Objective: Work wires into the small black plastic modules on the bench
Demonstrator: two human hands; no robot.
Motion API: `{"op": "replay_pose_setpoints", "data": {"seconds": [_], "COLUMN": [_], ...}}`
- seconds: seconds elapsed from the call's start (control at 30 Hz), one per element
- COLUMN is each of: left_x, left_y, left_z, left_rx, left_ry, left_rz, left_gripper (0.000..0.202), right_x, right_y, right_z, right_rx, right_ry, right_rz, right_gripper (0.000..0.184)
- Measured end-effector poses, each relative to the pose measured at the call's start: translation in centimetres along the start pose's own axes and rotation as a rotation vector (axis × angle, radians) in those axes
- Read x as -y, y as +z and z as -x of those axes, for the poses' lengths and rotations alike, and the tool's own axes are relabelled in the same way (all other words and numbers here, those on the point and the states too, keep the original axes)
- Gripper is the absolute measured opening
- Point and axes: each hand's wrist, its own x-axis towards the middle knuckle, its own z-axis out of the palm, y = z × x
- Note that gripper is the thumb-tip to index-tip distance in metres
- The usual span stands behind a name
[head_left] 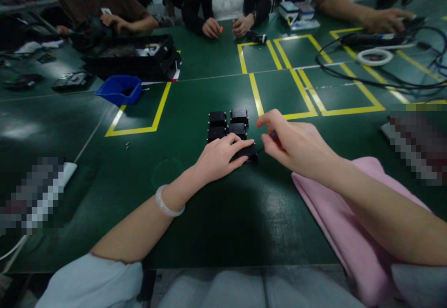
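Note:
Several small black box-shaped parts with shiny metal points at their sides stand in a cluster, among them a rear box [239, 115] and a box [217, 118] to its left. My left hand [223, 155] grips the nearest black box [249, 150] between thumb and index finger, its other fingers resting over the boxes beside it. Just to the right, my right hand [296, 143] is closed around a screwdriver [274, 135]. Its thin dark shaft points down-left at the gripped box's right end; whether the tip touches is unclear. My palm mostly hides the handle.
Small metal pieces [127, 145] lie left on the green table [216, 224]. Beyond them are a blue bin [120, 89] and black trays [139, 59]. A pink cloth [370, 168] lies under my right forearm. Black cables [377, 82] loop at far right. Co-workers sit opposite.

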Motion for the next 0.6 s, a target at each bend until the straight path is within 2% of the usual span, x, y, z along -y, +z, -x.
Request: {"op": "replay_pose_setpoints", "data": {"seconds": [0.6], "left_x": [0.05], "left_y": [0.04], "left_z": [0.01], "left_rx": [0.002], "left_ry": [0.006], "left_rz": [0.002], "left_gripper": [0.043], "right_x": [-0.16], "right_y": [0.08], "right_z": [0.01], "right_rx": [0.004], "right_ry": [-0.012], "right_rz": [0.056], "right_gripper": [0.026]}}
